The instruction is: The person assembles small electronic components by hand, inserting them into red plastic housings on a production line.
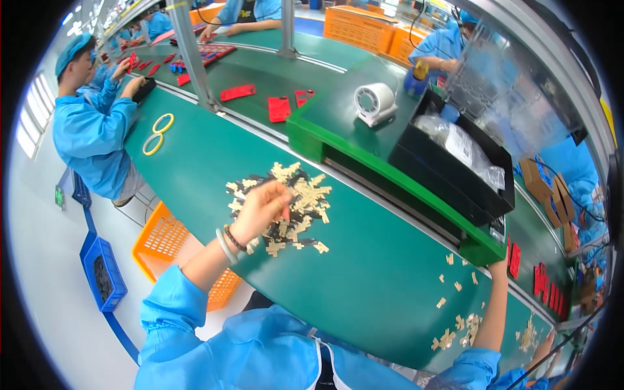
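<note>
My left hand (263,205) is over a heap of small cream and black flat pieces (305,195) on the green table. Its fingers are pinched together, with a small reddish spot at the tips; what they hold, if anything, is too small to make out. A bracelet and a pale bangle circle that wrist. My right arm stretches out to the right, and my right hand (498,265) is at the end of the green-edged shelf (484,244), its fingers hidden behind it. Loose cream pieces (468,328) lie scattered beside that forearm.
A black bin (448,162) with plastic bags and a white fan (376,104) stand on the raised shelf. Two tape rolls (153,143) lie at the left. Beyond the metal rail are red parts (279,109). An orange crate (162,237) stands below; a co-worker (97,136) sits left.
</note>
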`<move>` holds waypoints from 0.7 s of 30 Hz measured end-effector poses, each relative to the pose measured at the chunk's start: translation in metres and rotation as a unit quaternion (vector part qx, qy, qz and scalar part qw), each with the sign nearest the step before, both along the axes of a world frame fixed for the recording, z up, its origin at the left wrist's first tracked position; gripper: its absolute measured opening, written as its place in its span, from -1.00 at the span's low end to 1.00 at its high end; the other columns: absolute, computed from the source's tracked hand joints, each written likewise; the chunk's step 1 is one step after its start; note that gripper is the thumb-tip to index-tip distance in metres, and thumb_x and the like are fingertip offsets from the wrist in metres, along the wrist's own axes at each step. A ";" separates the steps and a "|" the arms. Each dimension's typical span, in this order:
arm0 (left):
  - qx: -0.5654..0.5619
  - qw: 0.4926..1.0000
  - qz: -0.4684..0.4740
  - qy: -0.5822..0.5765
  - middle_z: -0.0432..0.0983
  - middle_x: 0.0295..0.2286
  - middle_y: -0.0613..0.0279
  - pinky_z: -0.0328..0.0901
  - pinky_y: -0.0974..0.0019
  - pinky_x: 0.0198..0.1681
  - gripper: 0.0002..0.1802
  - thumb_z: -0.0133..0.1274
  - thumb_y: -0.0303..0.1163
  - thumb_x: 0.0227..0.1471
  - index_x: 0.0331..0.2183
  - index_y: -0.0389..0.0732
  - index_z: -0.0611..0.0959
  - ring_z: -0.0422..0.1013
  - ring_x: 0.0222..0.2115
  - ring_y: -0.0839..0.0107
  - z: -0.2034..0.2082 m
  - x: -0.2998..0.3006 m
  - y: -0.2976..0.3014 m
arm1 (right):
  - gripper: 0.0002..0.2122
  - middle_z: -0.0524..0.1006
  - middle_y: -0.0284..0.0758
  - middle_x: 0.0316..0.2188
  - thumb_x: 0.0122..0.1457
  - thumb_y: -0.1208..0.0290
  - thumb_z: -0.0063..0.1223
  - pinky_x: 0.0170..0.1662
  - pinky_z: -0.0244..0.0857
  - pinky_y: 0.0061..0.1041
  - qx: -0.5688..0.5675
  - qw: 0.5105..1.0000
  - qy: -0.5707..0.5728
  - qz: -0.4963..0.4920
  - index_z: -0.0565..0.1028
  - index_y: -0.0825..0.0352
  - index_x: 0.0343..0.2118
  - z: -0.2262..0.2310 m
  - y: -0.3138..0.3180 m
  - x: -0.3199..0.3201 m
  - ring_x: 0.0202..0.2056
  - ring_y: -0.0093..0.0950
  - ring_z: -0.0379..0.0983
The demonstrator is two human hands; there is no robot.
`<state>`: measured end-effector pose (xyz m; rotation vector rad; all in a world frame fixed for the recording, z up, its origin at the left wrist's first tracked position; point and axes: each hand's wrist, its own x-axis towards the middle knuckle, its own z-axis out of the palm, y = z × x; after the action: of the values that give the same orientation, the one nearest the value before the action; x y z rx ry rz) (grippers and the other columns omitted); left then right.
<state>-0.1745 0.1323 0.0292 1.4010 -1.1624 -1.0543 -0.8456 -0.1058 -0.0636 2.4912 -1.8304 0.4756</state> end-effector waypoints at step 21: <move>0.078 0.963 -0.150 0.209 0.59 -0.44 0.04 0.22 0.59 -0.62 -0.92 -0.08 -0.51 0.17 -0.29 -0.32 0.46 0.41 -0.62 0.58 -0.026 -0.080 0.014 | -0.78 0.45 -0.38 -0.57 -0.25 0.42 0.25 -0.44 0.31 -0.38 -0.103 0.977 -0.016 0.188 0.48 0.22 -0.46 0.068 0.294 0.279 -0.54 -0.41 0.42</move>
<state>-0.2548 0.1460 0.0034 1.0606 -1.0095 -1.5997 -0.5671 0.1886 0.0048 2.6939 -1.2355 0.6788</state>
